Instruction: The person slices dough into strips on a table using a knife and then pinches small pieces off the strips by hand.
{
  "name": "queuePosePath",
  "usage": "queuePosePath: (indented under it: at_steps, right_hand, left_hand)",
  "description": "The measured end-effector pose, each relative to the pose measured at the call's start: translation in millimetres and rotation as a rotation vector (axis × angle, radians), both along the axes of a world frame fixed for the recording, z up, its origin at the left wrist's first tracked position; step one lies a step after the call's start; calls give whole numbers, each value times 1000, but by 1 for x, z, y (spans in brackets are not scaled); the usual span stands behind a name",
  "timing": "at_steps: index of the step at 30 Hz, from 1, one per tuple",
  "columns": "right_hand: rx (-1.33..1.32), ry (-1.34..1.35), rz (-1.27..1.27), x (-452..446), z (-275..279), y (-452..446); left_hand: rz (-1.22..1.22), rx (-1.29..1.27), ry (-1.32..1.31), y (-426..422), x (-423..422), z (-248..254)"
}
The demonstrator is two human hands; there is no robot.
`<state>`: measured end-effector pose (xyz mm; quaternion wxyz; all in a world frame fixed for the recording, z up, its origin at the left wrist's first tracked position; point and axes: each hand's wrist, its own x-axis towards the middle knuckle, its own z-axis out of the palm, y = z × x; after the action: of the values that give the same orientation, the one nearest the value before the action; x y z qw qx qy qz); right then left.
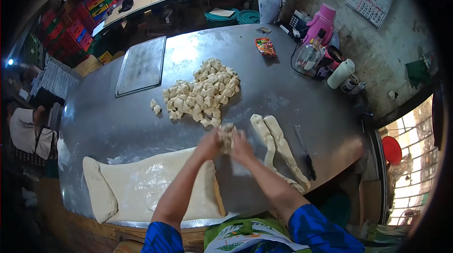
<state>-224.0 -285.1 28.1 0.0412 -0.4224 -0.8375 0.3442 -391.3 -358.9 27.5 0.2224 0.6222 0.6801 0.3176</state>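
Note:
My left hand (209, 145) and my right hand (241, 146) are closed around a clump of dough pieces (226, 140) between them, somewhat blurred. Just beyond lies a heap of cut dough pieces (200, 95), with a few small pieces (155, 107) apart at its left. Below my left forearm spreads a large folded sheet of dough (146, 182). Two long dough strips (282, 147) run side by side to the right of my right hand. A knife (309, 165) with a black handle rests beside the strips.
The metal table (127, 130) carries a flat tray (141, 66) at the far left and a red packet (266, 46) at the back. Bottles (310, 57) and a pink thermos (323, 21) crowd its right edge. Another person (26, 128) is at the left.

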Motion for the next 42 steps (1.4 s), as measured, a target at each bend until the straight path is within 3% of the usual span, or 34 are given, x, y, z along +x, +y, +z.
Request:
queuePosePath:
  at_steps: [1, 2, 3, 4, 6, 7, 9, 11, 12, 13, 14, 16, 17, 19, 21, 24, 25, 26, 29, 31, 32, 33, 34, 35, 38, 39, 41, 42]
  right_hand:
    - [57, 124, -68, -15, 7, 15]
    - [318, 652, -56, -32, 14, 26]
    - [331, 816, -108, -51, 20, 30]
    - [352, 984, -160, -60, 37, 30]
    - [259, 844, -70, -47, 50, 30]
    - [155, 709, 32, -40, 54, 29]
    - [-49, 435, 233, -29, 58, 33]
    - [119, 315, 37, -18, 31, 76]
    - [121, 427, 95, -4, 26, 108]
    - [226, 260, 3, 10, 19, 129]
    - [330, 95, -89, 22, 8, 142]
    - [440, -164, 181, 48, -12, 144]
    - [527, -241, 227, 43, -23, 137]
    - [569, -209, 617, 57, -1, 107]
    - [379, 156, 605, 68, -15, 61]
    - [101, 482, 366, 101, 56, 21]
    - [40, 513, 290, 118, 75, 22]
    - [-23, 544, 213, 137, 90, 26]
    - [-97, 538, 19, 194, 114, 38]
    - [-9, 598, 5, 224, 95, 37]
    - [0, 604, 7, 226, 90, 28]
    - [184, 521, 118, 227, 86, 19]
    - [372, 430, 222, 228, 80, 8]
    - [302, 505, 174, 219, 64, -10]
    - [468, 990, 297, 166, 81, -59]
    - [321, 995, 265, 158, 108, -80]
    - [-110, 1084, 109, 132, 134, -119]
    - [-229, 1048, 218, 130, 139, -118]
  left_hand:
    - [86, 45, -90, 8, -8, 39]
    - [169, -145, -189, 13, -16, 73]
    - [158, -155, -200, 8, -14, 80]
    - [155, -121, -648, 4, -11, 86]
    - [145, -33, -1535, 1, -4, 90]
    - [213, -98, -1658, -6, 26, 74]
    - [32, -163, -1017, -51, 60, 50]
    - [62, -463, -1416, -84, 109, 13]
    - [141, -542, -1175, -86, 145, 17]
    - [221, -614, -930, -83, 182, 21]
    - [161, -569, -764, -74, 210, 43]
    - [52, -83, -197, -63, 275, 14]
    - [63, -79, -189, -62, 303, 1]
    - [102, -167, 22, -49, 341, -8]
    - [76, -134, -101, -32, 338, -15]
    - [-70, -68, -504, -22, 313, -16]
    - [-188, -255, -378, -26, 301, -9]
    - [-275, -130, -312, -38, 283, 24]
    - [-262, -205, -309, -99, 209, 95]
    - [-133, -277, -273, -146, 142, 141]
    - [-132, -247, -91, -161, 111, 161]
    - [88, -406, -40, -176, 94, 182]
    - [100, -431, 227, -184, 79, 185]
    - [86, -411, 235, -183, 82, 188]
    - [167, -370, 94, -157, 141, 188]
    - [156, -344, 41, -143, 156, 177]
    - [-59, 160, -111, -144, 175, 87]
    - [-127, 174, -135, -134, 175, 85]
